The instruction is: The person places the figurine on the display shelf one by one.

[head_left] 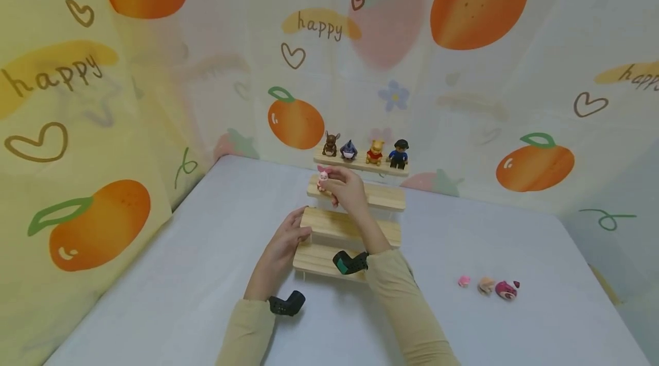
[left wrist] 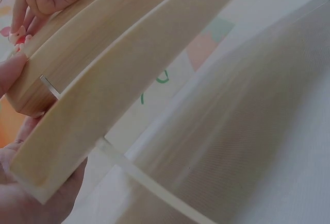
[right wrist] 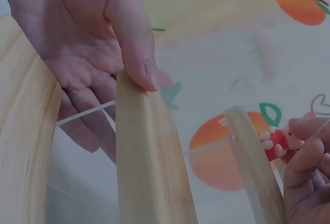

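A small pink piglet figurine with a red-and-white body is pinched between the thumb and fingers of my right hand. It is at the left end of the second tier from the top of a wooden stepped display shelf. In the right wrist view the piglet's feet are close to the board; contact is unclear. My left hand grips the left end of a lower tier, its thumb on the board and the other fingers beneath.
On the top tier stand a brown kangaroo figurine, a blue-grey donkey, a yellow bear in red and a figure in dark blue. Pink, beige and magenta figurines lie on the white table at right.
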The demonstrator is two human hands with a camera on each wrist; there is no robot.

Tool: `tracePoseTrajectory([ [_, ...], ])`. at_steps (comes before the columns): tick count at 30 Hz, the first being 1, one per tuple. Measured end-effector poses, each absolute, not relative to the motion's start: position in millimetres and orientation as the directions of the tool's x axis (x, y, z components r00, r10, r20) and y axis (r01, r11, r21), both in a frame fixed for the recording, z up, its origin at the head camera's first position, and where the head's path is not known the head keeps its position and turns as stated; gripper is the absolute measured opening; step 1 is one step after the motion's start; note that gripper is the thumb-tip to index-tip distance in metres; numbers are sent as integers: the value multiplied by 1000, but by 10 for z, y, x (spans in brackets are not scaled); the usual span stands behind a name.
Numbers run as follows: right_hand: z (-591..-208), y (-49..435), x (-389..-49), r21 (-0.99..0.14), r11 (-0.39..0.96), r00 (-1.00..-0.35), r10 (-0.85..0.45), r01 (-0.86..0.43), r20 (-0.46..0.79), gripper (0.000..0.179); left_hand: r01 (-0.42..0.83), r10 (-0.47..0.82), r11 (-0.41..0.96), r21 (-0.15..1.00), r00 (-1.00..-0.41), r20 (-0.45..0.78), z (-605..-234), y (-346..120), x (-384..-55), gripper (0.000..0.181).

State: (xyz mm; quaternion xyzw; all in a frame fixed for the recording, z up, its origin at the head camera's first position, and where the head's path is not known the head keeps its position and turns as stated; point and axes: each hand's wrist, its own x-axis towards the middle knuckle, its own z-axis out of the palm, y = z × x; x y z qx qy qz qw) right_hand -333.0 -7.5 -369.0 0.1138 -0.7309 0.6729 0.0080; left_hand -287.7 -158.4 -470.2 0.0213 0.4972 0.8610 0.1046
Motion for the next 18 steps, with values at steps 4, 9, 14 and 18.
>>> tracePoseTrajectory([
  [4, -3692, -83, -3335, -982, 61, -973, -157, -178, 167, 30, -153, 189, -487, 860, -980, -67, -4687, -1579, -2875, 63],
  [9, -3713, -91, -3340, -981, 52, -972, -154, -185, 175, 31, -143, 183, -487, 862, -981, -59, -4710, -1579, -2880, 62],
  [14, -3719, -85, -3339, -982, 67, -973, -166, -175, 162, 32, -149, 183, -481, 864, -981, -68, -4725, -1583, -2871, 62],
  [18, -3698, -77, -3331, -983, 70, -974, -164, -171, 157, 32, -150, 188, -473, 868, -980, -67, -4712, -1583, -2866, 61],
])
